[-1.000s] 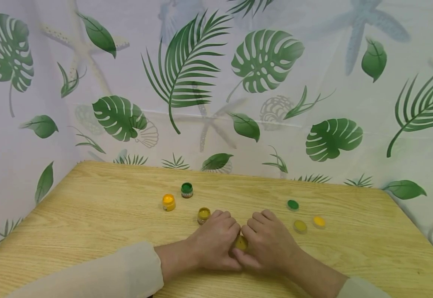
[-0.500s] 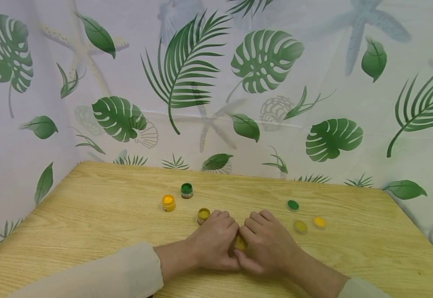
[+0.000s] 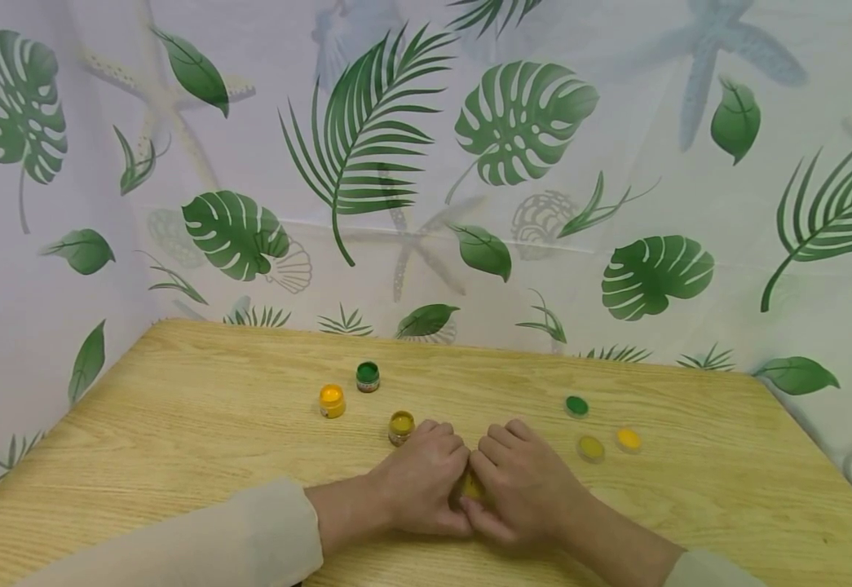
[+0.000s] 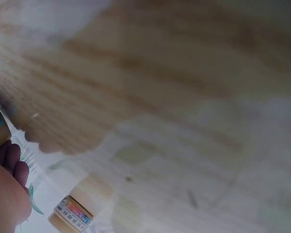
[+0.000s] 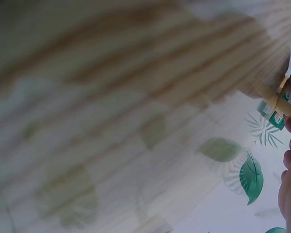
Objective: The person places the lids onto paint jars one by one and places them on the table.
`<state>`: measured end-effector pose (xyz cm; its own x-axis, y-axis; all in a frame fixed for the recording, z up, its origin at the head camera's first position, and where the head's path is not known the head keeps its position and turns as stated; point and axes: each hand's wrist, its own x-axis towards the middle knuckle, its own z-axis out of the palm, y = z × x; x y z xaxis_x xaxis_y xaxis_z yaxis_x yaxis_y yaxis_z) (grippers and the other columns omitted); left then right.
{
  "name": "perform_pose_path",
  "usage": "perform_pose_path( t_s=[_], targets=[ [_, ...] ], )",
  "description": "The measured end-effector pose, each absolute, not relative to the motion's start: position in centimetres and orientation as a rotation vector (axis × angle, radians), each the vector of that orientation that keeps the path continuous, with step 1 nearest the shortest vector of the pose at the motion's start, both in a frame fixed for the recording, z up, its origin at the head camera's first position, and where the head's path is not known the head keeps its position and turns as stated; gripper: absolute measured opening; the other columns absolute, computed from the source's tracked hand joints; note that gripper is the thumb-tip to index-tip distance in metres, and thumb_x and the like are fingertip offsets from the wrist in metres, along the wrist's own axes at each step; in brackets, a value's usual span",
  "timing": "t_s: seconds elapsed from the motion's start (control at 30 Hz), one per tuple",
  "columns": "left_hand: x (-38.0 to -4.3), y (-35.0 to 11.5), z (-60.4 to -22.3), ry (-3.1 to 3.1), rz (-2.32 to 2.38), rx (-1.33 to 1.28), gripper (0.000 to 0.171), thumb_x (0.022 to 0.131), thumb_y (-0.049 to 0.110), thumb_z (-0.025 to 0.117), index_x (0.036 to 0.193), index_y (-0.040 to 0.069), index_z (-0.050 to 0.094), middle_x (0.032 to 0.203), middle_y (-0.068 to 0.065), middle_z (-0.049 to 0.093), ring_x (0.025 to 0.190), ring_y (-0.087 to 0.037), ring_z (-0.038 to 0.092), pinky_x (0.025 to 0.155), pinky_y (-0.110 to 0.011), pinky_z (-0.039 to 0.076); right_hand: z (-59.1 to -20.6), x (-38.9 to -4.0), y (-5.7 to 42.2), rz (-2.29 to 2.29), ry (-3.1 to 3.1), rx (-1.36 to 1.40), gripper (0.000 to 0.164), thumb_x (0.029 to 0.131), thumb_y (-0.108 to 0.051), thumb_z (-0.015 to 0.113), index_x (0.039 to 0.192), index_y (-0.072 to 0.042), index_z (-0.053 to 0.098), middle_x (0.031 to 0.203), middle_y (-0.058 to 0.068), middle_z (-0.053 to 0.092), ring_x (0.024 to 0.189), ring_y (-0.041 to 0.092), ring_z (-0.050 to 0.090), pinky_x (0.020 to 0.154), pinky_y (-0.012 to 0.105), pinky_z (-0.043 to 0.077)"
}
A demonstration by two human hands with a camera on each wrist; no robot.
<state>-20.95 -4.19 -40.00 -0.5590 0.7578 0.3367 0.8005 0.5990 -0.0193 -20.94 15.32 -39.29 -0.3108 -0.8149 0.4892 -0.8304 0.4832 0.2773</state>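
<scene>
A person's two hands meet over a table (image 3: 176, 408), both clamped on a small yellow jar (image 3: 473, 487) that is largely hidden between them. The left hand (image 3: 423, 481) is turned back upward, its fingers curled around the jar and its thumb on the side nearer the body. The right hand (image 3: 527, 481) mirrors it, knuckles close against the left's, thumb pointing toward the other thumb. The left forearm slants in from the lower left, its pale sleeve (image 3: 249, 530) reaching nearly to the wrist; the right comes from the lower right, with more of the forearm bare. Just beyond the left hand's knuckles stands an open olive jar (image 3: 401, 428), with an orange jar (image 3: 333, 401) and a green jar (image 3: 368, 377), also open, farther left. Past the right hand lie three lids, green (image 3: 576, 406), olive (image 3: 590, 447) and orange (image 3: 629, 440), near one another. A leaf-print cloth (image 3: 536, 310) hangs behind.
</scene>
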Motion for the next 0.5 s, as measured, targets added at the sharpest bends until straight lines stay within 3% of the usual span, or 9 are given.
perform_pose_path(
  t_s=[0.23,0.5],
  targets=[
    [-20.87,-4.37,-40.40,-2.604,-0.244,-1.305,0.036,0.075,0.050,0.072,0.071,0.023,0.048,0.068,0.015,0.042,0.066,-0.004,0.036,0.075,-0.021,0.035,-39.79,-20.65,15.27,0.005,-2.259,1.366,0.034,0.092,-0.046,0.052,0.074,-0.017,0.052,0.068,-0.008,0.041,0.066,0.012,0.035,0.068,0.029,0.035],
    [-21.01,-4.46,-39.92,-2.601,-0.178,-1.222,0.033,0.074,0.050,0.071,0.074,0.020,0.055,0.076,0.011,0.052,0.074,-0.008,0.042,0.082,-0.027,0.039,-39.42,-20.84,15.55,-0.057,-2.371,1.266,0.041,0.094,-0.053,0.055,0.072,-0.018,0.051,0.067,-0.009,0.040,0.066,0.012,0.039,0.065,0.028,0.036]
  ],
)
